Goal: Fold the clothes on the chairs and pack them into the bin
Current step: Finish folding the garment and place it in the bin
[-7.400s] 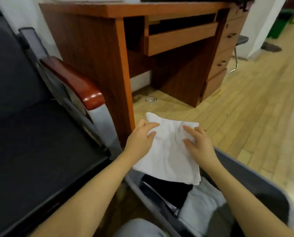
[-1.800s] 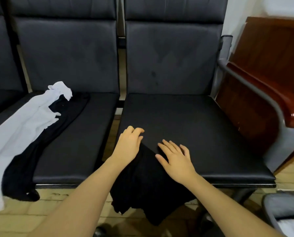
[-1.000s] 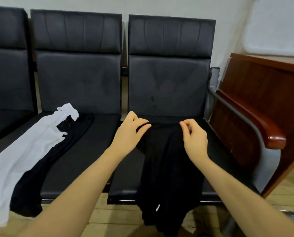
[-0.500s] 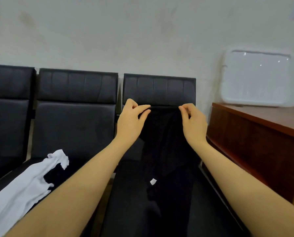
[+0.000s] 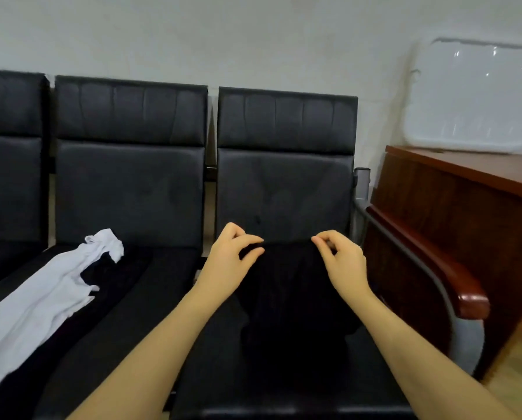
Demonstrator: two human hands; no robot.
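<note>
Head view showed my left hand pinching the top edge of the black garment between thumb and forefinger, the other fingers loosely curled. My right hand sat at the edge's other corner with thumb and forefinger close together; whether they gripped the cloth or had just let go, I could not tell. I judged that I held it by the two corners so that it would spread flat along the right chair's seat for folding, top edge toward the far backrest. Half a second before, I had held the garment up in the air before the backrest, hanging; now it had come down onto the seat. On the chair to the left lay a white garment over another dark piece, not yet folded. No bin was in view.
</note>
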